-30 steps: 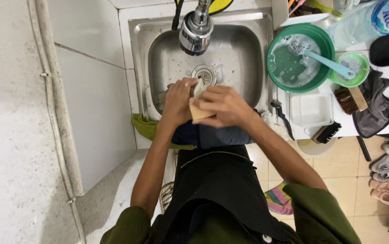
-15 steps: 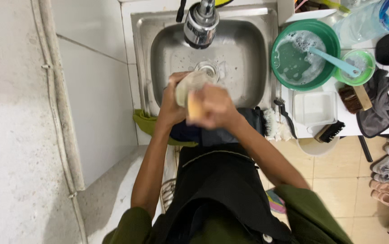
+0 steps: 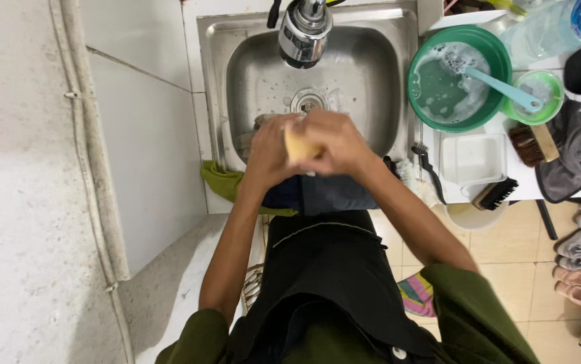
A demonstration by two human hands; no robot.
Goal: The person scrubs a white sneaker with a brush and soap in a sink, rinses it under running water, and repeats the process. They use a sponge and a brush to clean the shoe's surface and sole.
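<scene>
Fingers: both hands closed together around a yellow rectangular sponge; what else they grip is hidden.
Left hand: wrapped on the sponge's left side, over the front rim of the stainless steel sink.
Right hand: curled over the sponge's right side, touching the left hand.
Sponge: between the palms, above the sink's front edge, just in front of the drain.
Tap: chrome faucet head hangs over the sink's back half.
Right of sink: green round plastic basin with soapy water and a light blue spoon; white rectangular tray below it; black brush beside the tray.
Front of sink: green cloth draped at the left corner.
</scene>
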